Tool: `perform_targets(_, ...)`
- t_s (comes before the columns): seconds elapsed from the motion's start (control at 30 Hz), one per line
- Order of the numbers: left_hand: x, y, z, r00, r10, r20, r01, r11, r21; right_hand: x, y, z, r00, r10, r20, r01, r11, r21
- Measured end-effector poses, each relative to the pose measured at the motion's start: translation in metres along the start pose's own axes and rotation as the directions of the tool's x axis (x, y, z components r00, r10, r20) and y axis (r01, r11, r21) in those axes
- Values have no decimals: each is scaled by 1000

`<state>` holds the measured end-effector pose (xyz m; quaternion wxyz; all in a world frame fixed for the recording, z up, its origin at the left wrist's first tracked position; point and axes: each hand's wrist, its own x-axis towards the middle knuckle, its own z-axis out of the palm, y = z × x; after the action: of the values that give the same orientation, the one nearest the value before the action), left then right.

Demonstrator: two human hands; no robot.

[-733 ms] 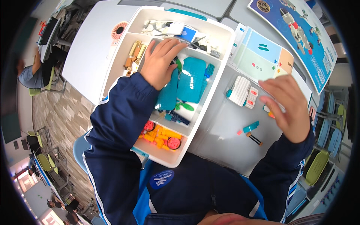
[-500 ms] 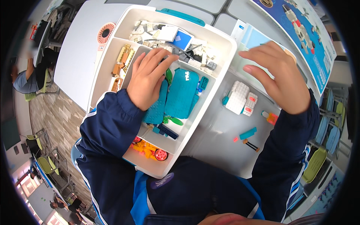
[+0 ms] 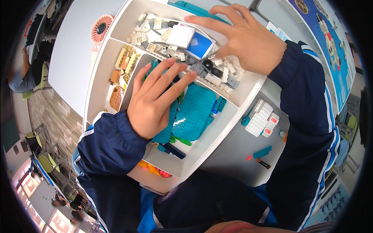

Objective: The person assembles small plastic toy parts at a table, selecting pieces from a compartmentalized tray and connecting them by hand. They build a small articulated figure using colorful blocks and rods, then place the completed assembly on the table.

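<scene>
On the grey worktop (image 3: pixel 233 155) at 3 o'clock of the white sorting tray (image 3: pixel 97 89) we see a white studded brick block (image 3: pixel 259 119), and at 5 o'clock a small teal piece (image 3: pixel 262 152). An orange round disc (image 3: pixel 101 28) sits at the tray's 10 o'clock. The tray's top compartment holds white and grey bricks (image 3: pixel 155 33), the left one tan bricks (image 3: pixel 126 64), the middle one teal plates (image 3: pixel 194 112). Our left hand (image 3: pixel 155 103) lies flat, fingers spread, on the teal plates, gripping nothing. Our right hand (image 3: pixel 248 40) hovers open, fingers splayed, over the white and grey bricks.
</scene>
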<state>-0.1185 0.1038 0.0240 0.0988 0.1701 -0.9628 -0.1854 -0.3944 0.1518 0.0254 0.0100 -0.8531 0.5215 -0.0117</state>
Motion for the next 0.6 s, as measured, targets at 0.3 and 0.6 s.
perform_targets(0.3, -1, -3, 3, 999, -32, 16, 32, 999, 27, 3, 10, -18, 987, -158, -7, 159, 986, 60)
perform_targets(0.6, 0, -1, 1, 997, -53, 51, 51, 998, 42, 0, 8, -35, 893, -340, 293, 252, 920, 300)
